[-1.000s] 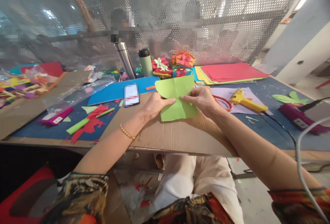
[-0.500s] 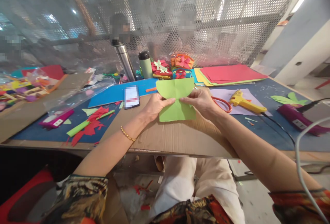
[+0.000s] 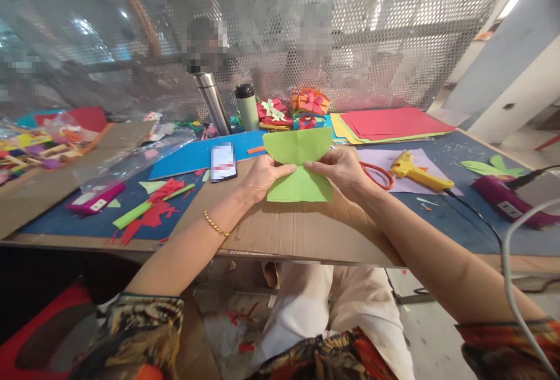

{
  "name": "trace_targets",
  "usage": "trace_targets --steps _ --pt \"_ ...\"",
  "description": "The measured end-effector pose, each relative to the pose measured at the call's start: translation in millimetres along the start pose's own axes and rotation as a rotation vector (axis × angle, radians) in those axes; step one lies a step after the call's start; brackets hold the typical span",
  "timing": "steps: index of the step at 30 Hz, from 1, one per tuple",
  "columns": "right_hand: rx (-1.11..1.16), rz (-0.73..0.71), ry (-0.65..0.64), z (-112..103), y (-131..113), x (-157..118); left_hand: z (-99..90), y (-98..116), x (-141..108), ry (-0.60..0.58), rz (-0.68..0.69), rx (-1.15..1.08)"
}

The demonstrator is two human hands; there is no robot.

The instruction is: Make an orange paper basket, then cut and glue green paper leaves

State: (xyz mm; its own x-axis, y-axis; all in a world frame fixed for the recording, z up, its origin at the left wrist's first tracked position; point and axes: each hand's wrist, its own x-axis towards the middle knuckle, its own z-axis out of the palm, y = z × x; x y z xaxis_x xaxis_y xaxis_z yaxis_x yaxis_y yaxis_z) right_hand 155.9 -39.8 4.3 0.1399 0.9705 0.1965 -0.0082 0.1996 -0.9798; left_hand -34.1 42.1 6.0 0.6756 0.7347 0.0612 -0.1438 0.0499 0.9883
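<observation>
A piece of light green paper is held up in front of me, above a sheet of brown cardboard. Its upper part is a half-round flap, and a crease runs across it at the level of my thumbs. My left hand pinches the paper's left edge, the thumb lying on the front face and the fingers hidden behind. On the other edge my right hand grips the same way, its thumb pointing inward. The two thumb tips lie close together near the middle of the fold.
A yellow glue gun lies on lilac paper to the right, its cord trailing forward. Left are a phone, red paper scraps and a purple power strip. Behind stand a steel flask, a green bottle and stacked red paper.
The upper half-round flap of the green paper bends more sharply at the crease and tilts toward me. Both hands keep their hold and have barely shifted.
</observation>
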Motion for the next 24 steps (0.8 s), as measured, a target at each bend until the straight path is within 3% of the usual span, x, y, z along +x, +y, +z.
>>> trace_targets --steps 6,11,18,21,24 --pt "0.064 -0.054 -0.031 2 -8 -4 -2.0 2 1 0.034 0.069 -0.005" --pt "0.039 -0.087 -0.009 2 -12 -4 -11.6 11 1 -0.092 0.09 0.047" --pt "0.048 -0.1 -0.025 3 -15 -7 -20.4 14 8 -0.119 -0.018 -0.076" --pt "-0.05 -0.223 -0.074 4 -13 -6 -17.2 13 5 -0.127 -0.038 0.078" --pt "-0.158 -0.305 -0.118 3 -10 -5 -13.6 13 1 -0.129 0.035 0.285"
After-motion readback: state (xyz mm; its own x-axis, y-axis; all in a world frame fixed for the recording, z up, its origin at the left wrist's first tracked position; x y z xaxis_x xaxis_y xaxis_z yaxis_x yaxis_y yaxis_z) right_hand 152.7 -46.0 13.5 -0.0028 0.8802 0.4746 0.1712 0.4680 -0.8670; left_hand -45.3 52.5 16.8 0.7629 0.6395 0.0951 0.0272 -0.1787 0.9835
